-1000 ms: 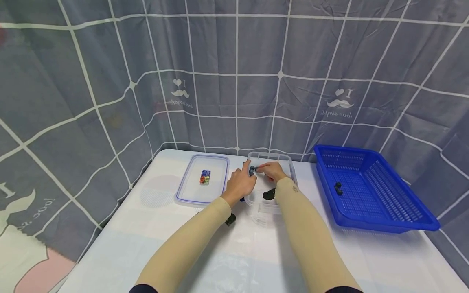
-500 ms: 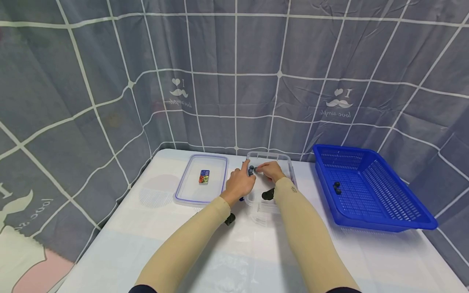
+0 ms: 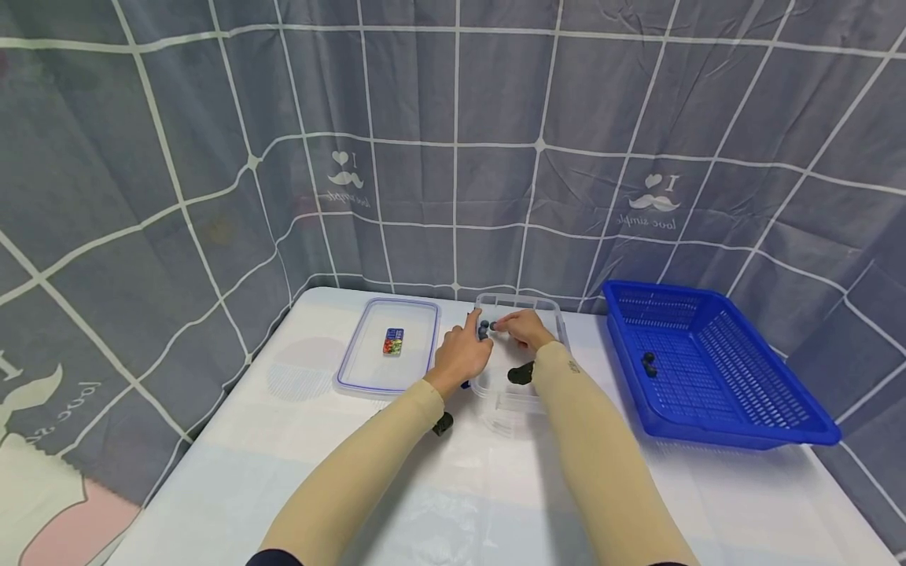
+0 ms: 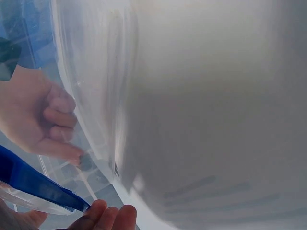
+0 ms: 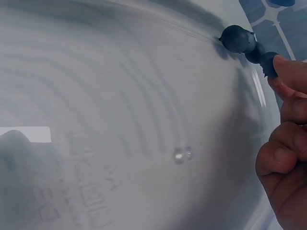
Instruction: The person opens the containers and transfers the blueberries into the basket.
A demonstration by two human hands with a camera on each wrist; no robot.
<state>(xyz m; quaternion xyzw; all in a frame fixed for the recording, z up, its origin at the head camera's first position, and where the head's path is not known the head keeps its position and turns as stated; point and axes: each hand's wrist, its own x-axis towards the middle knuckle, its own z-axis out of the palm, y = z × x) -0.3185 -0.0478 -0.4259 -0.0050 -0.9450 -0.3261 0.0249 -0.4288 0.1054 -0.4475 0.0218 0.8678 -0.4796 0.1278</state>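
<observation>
A clear plastic container (image 3: 550, 308) stands open at the far middle of the white table. My left hand (image 3: 463, 352) grips its left wall, index finger raised along the rim. My right hand (image 3: 522, 328) reaches inside and pinches small dark blue berries (image 3: 484, 327) near the left wall. In the right wrist view the berries (image 5: 238, 39) lie against the clear wall at my right fingertips (image 5: 289, 70). The left wrist view shows my right hand (image 4: 41, 122) through the container wall and my left fingertips (image 4: 111, 216) at the bottom edge.
The container's lid (image 3: 368, 369) lies flat to its left with a small colourful item (image 3: 392, 341) on it. A blue mesh basket (image 3: 736, 424) at the right holds a few dark berries (image 3: 647, 363). Grey gridded cloth hangs behind the table.
Both hands stay at the container with the berries between them; only the view has shifted slightly.
</observation>
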